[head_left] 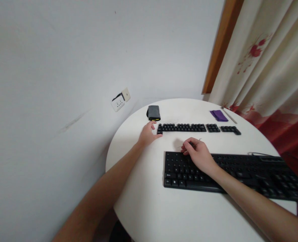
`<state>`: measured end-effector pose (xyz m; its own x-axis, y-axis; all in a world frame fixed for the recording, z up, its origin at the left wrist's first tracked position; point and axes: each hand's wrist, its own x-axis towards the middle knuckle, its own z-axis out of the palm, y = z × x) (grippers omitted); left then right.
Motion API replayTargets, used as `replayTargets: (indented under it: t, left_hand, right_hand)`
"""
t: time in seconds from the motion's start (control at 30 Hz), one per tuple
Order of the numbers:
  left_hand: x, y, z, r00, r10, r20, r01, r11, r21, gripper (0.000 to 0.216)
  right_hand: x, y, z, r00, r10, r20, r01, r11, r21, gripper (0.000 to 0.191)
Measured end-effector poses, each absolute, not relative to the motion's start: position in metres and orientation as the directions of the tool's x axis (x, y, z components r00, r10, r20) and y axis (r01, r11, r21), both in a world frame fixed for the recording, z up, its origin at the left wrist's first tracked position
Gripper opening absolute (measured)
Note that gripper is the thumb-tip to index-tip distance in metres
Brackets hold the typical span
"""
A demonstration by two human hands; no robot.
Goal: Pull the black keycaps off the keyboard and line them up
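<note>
My left hand [148, 134] rests at the left end of a row of loose black keycaps [181, 127], its thumb and fingers spread around the end keycap. Over the upper left part of a black keyboard [174, 169], my right hand [195, 151] is closed on a thin wire keycap puller [200, 139]; its fine wire ends stick out past the fingers. A small dark shape shows between these fingers, too unclear to name. The keyboard's upper left rows show bare sockets, while its lower rows carry keycaps. My right forearm hides part of the keyboard.
Two shorter groups of keycaps [213, 128] [230, 129] continue the row to the right. Behind it on the round white table [139, 201] lie a folded grey pouch [154, 112], a purple cloth [219, 115] and a slim pale stick [229, 116]. A wall and curtain [272, 67] border the table.
</note>
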<state>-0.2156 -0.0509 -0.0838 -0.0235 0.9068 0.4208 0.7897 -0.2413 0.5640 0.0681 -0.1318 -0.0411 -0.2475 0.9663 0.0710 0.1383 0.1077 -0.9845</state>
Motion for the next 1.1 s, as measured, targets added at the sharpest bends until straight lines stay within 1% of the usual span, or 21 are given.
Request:
replayTargets:
  t: [0.3,0.5,0.8,1.1]
  left_hand:
    - [-0.2148,-0.0506,-0.0827,-0.02,0.936,0.352,0.795,-0.199,0.574,0.075]
    - [-0.2165,-0.0495,-0.0834,-0.021,0.938,0.346,0.788,-0.197,0.583,0.077]
    - [-0.2172,-0.0498,-0.0801,-0.054,0.953,0.298,0.722,-0.169,0.671,0.079]
    - [-0.2201,-0.0494,-0.079,-0.054,0.955,0.29,0.719,-0.165,0.675,0.078]
  right_hand:
    - [0.0684,-0.1325,-0.0401,-0.247,0.966,0.078,0.149,0.117,-0.982,0.028]
    - [0.0697,-0.1323,-0.0406,-0.259,0.963,0.077,0.159,0.121,-0.98,0.029]
    - [0.0696,-0.1325,-0.0391,-0.255,0.964,0.068,0.166,0.113,-0.98,0.028]
    - [0.0686,-0.1333,-0.0383,-0.251,0.966,0.068,0.159,0.11,-0.981,0.028]
